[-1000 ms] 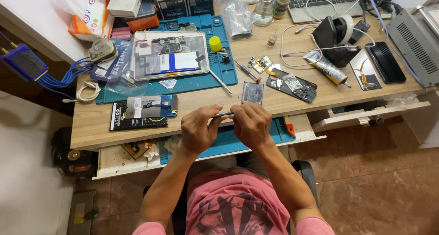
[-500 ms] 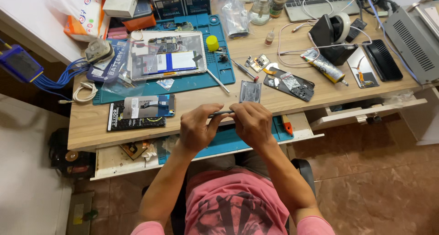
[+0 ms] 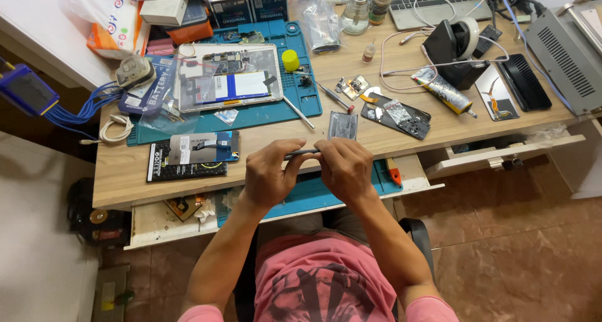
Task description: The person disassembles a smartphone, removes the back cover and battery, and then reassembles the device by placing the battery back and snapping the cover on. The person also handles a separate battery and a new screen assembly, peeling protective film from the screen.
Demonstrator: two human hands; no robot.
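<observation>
**Both hands on a slim metal tool at the desk's front edge**

The left hand (image 3: 271, 174) and right hand (image 3: 343, 168) met above the front edge of the wooden desk (image 3: 125, 171), fingers pinched together on either end of a thin grey tool (image 3: 302, 152) held level between them. Just behind it, near the front edge, lay a small grey flat part (image 3: 343, 126). Toward the back left, on the blue work mat (image 3: 251, 115), rested an opened tablet (image 3: 227, 77) with its board and battery exposed, so disassembly appeared already done. A screwdriver (image 3: 333, 98) and loose small parts (image 3: 352, 85) lay at mid-desk, and a dark phone panel (image 3: 399, 117) to their right. Reassembly seemingly remained, since the tablet was uncovered. What the fingers did to the tool could not be told.
</observation>
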